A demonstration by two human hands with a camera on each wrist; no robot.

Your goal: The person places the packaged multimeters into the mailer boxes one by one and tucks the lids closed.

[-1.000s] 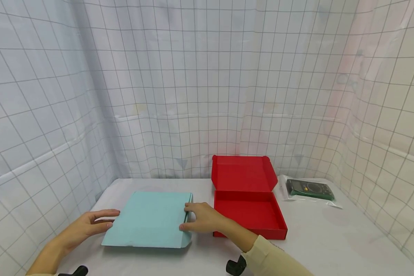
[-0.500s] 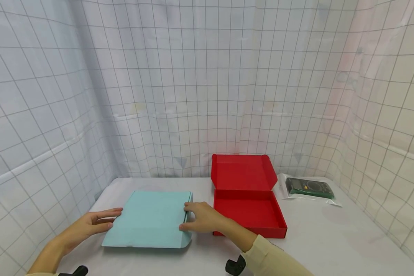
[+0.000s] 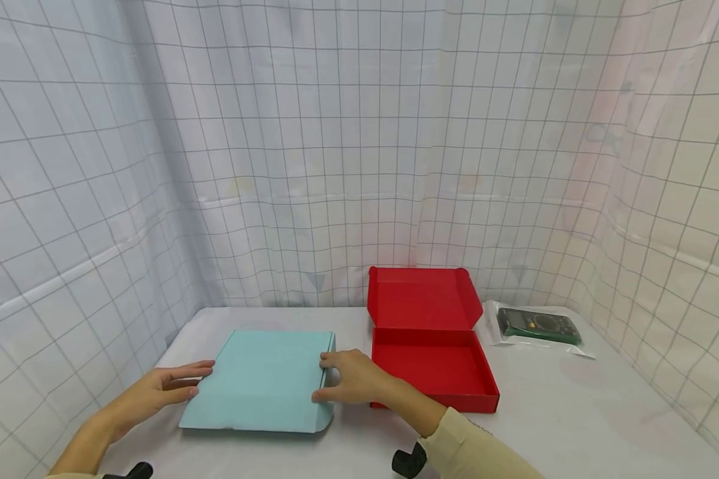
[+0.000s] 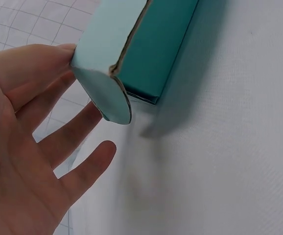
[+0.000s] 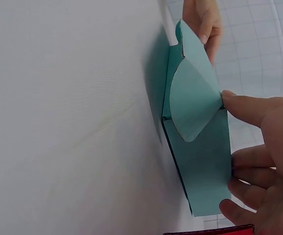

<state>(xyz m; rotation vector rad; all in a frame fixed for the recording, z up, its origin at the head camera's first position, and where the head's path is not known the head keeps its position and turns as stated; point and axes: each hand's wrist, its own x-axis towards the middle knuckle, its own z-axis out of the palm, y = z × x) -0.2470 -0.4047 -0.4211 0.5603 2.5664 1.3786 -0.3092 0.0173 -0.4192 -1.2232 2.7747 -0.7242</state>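
A light blue cardboard mailer box [image 3: 257, 379] sits at the left of the table, its lid down over the body, with the front flap outside. In the left wrist view a rounded side flap [image 4: 105, 95] sticks out below the lid's corner. My left hand [image 3: 150, 394] is at the box's left side, thumb against the lid corner and fingers spread behind the flap. The right hand [image 3: 356, 378] touches the opposite side, thumb at the lid's corner and fingertips along the side. Another rounded flap [image 5: 193, 100] hangs out there in the right wrist view.
An open red box [image 3: 434, 366] with its lid raised stands close to the right forearm. Further right lies a multimeter [image 3: 539, 326] in a clear plastic bag. Gridded white curtains [image 3: 347, 159] enclose the table [image 3: 569, 412] at the back and sides.
The left fingers have slid very slightly right along the lid's edge. Otherwise both hands and the light blue box hold nearly the same place.
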